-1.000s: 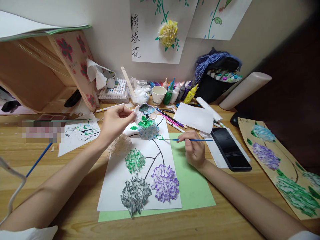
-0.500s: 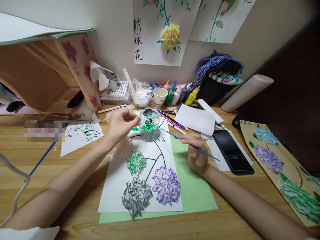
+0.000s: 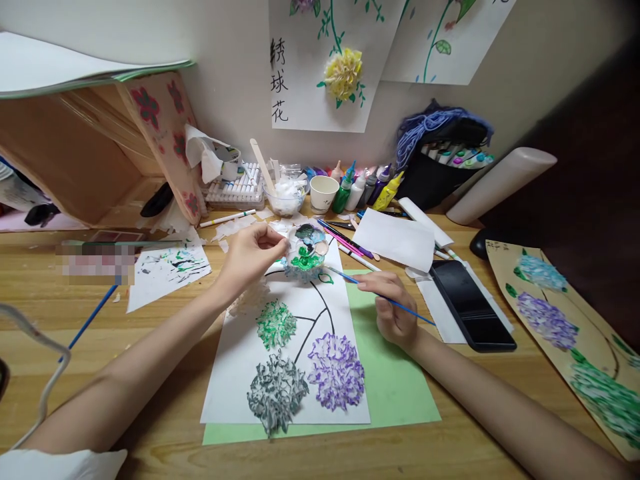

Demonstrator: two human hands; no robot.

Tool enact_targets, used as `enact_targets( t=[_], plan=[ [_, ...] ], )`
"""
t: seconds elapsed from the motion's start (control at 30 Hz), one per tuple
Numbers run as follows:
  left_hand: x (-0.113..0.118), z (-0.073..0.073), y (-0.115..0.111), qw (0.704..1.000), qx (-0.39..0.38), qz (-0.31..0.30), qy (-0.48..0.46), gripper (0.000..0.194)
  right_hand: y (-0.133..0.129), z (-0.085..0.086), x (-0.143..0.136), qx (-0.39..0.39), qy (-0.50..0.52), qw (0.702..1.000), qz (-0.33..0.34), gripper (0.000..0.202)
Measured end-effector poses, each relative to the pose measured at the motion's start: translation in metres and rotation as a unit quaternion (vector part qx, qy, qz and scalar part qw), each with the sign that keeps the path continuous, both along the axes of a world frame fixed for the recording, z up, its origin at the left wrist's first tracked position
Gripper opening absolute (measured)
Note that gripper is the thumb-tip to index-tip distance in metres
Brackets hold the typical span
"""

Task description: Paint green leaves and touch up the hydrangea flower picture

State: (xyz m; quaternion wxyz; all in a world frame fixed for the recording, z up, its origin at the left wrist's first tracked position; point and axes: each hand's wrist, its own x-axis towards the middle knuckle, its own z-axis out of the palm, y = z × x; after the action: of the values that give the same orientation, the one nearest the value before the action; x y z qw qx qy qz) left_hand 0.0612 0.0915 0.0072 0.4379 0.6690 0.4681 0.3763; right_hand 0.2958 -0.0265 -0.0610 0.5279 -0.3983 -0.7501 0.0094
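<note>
Pinched by its left edge in my left hand [image 3: 257,250] is a small round paint palette [image 3: 307,249] with wells of green, black, blue and pale peach paint. My right hand [image 3: 393,303] grips a thin blue paintbrush [image 3: 390,300], its tip just right of the palette and near a green outlined leaf. Below both hands lies a white sheet [image 3: 230,393] with drawn black stems and textured flower heads: a green one [image 3: 276,325], a grey one [image 3: 277,392] and a purple one [image 3: 337,371]. The palette covers part of a blue-grey flower, and my left hand partly shades a cream one [image 3: 249,299].
Under the sheet is green paper [image 3: 400,393]. A phone [image 3: 473,303] and a finished flower picture [image 3: 545,320] lie to the right. At the back stand paint bottles [image 3: 343,193], a paper cup [image 3: 324,195] and a bowl of white scraps [image 3: 286,197]. A paint-smeared paper [image 3: 170,270] lies left.
The palette has tipped so its paint wells face the camera more fully. The brush tip has shifted slightly right and down. The whole view has drifted a little.
</note>
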Motion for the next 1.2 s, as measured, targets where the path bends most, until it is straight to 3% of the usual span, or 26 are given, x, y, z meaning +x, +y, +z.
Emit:
enact_targets(
  t=[0.1,0.17,0.3,0.5,1.2],
  plan=[
    [-0.004,0.005,0.004,1.0,0.009,0.025,-0.005,0.013,0.0,-0.002,0.001,0.03,0.07,0.996,-0.055,0.024],
    [-0.006,0.009,0.007,0.999,0.015,0.041,-0.018,0.012,0.002,-0.003,0.002,0.002,0.081,0.994,-0.07,0.024],
    [-0.009,0.011,0.01,0.998,0.024,0.053,-0.037,0.011,0.006,-0.002,0.0,-0.06,0.042,0.996,-0.058,0.025],
    [-0.007,0.009,0.01,0.998,0.024,0.045,-0.034,0.012,0.006,0.0,-0.002,-0.08,0.014,0.995,-0.05,0.024],
    [-0.006,0.012,0.009,0.998,0.017,0.055,-0.036,0.01,0.005,0.0,-0.001,-0.066,0.031,0.996,-0.049,0.025]
  ],
)
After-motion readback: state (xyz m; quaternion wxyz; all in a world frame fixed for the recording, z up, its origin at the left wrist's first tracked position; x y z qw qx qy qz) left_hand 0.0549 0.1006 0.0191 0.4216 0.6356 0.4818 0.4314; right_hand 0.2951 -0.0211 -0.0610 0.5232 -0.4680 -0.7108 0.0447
